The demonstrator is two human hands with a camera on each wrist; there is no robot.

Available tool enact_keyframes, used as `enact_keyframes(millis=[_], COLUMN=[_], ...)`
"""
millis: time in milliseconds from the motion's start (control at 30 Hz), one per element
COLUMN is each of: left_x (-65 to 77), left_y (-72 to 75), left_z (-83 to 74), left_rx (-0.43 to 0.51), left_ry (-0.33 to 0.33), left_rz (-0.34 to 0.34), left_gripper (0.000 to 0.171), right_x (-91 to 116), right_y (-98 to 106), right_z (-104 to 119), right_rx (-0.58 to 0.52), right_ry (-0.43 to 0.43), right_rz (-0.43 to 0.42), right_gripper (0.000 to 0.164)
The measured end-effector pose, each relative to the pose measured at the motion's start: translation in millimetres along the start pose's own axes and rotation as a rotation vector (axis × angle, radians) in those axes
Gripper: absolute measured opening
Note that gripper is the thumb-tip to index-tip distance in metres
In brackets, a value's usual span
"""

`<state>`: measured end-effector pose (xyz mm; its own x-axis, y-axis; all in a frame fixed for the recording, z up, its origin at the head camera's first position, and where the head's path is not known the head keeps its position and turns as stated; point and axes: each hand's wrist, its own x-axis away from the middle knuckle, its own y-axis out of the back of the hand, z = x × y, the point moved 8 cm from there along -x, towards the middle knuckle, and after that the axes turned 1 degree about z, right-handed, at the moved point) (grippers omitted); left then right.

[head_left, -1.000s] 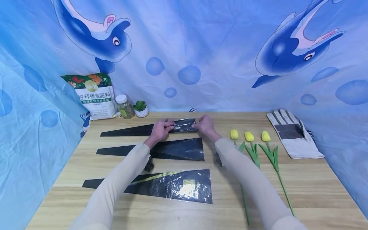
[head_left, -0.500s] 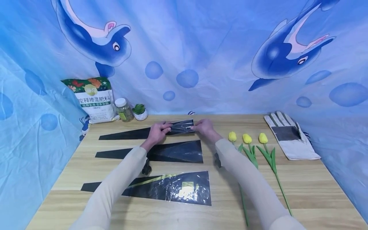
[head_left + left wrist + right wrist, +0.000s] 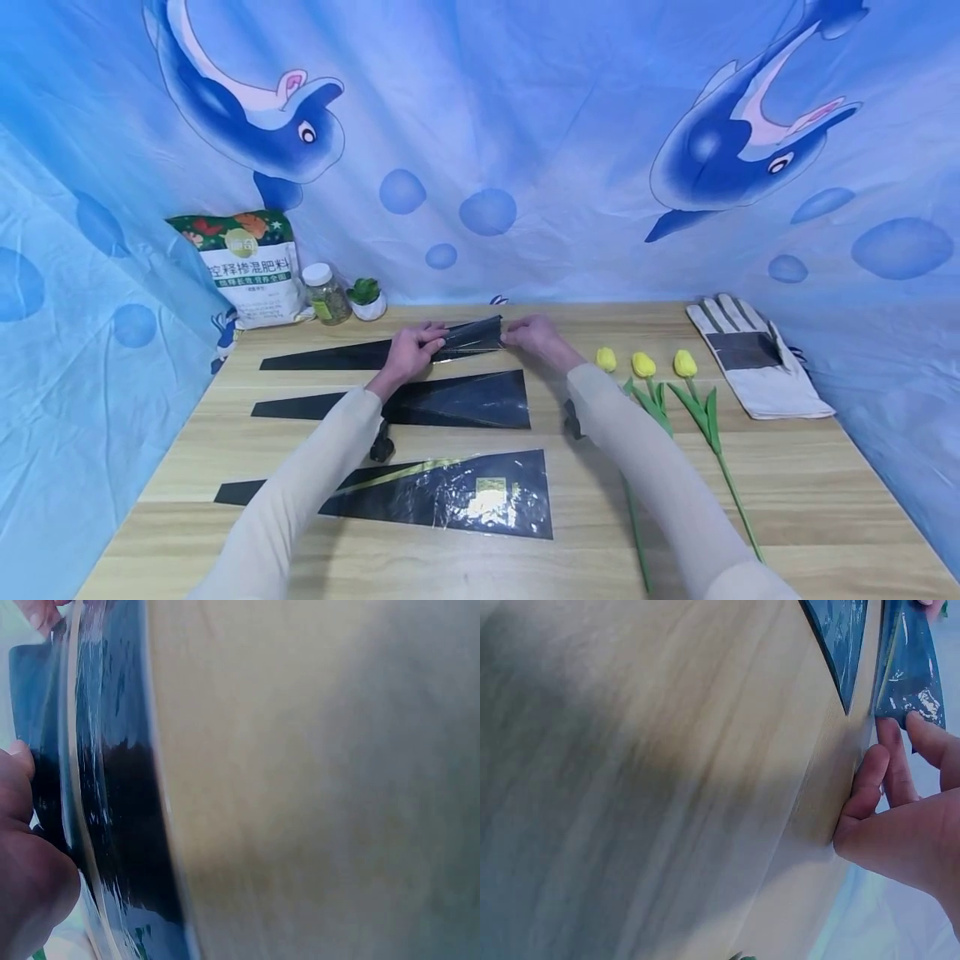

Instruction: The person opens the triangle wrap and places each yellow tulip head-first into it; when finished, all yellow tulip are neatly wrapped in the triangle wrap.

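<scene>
Wood table (image 3: 600, 554): pale, striped grain; clock read from its middle, 12 = away from person.
Near black wrapper (image 3: 438, 500): flat at 7 o'clock, narrow end toward 9; yellow band, gold square, glare.
Cream sleeves (image 3: 296, 492): reach in from 7 and 5.
Yellow tulips (image 3: 643, 364): three, at 3, heads toward 12; right sleeve covers part.
Middle black wrapper (image 3: 465, 402): flat, at 12 from near wrapper; left arm crosses it.
Glove (image 3: 768, 379): white, dark palm patch, between 2 and 3, fingers toward 11.
Left hand (image 3: 407, 357): thumb and fingers pinch far wrapper partway along.
Right hand (image 3: 536, 336): thumb and fingertip pinch its wide end.
Far black wrapper (image 3: 477, 335): near 12, between hands; wide end tilted up, narrow end toward 9.
Potted plant (image 3: 365, 292): near 11, white pot.
Jar (image 3: 330, 298): just beside plant, white lid.
Printed bag (image 3: 262, 287): upright at 10.
Backdrop (image 3: 495, 108): blue, dolphins at 11 and 1.
</scene>
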<state>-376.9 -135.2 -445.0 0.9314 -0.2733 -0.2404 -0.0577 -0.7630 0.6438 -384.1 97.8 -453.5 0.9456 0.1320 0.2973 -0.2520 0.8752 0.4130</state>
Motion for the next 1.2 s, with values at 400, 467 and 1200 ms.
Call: enact_keyframes(millis=[400,467,1200], left_x=[2.7,2.2,1.3], left_y=[-2.7,-3.5,0.9], left_z=[-3.1,-4.1,-0.7], left_rx=[-0.012,-0.022,0.023], left_ry=[0.002,-0.003,0.035], left_rz=[0.027,0.029,-0.059], left_gripper=[0.025,0.025,0.023], right_x=[-0.6,-0.7,1.0], right_y=[-5.4,-4.9,-1.8], right_z=[-3.7,-2.9,-0.9], right_rx=[-0.094,-0.076,0.059], right_ry=[0.072,0.068,0.023], right_rz=[0.029,0.020,0.107], right_gripper=[0.042,0.041,0.041])
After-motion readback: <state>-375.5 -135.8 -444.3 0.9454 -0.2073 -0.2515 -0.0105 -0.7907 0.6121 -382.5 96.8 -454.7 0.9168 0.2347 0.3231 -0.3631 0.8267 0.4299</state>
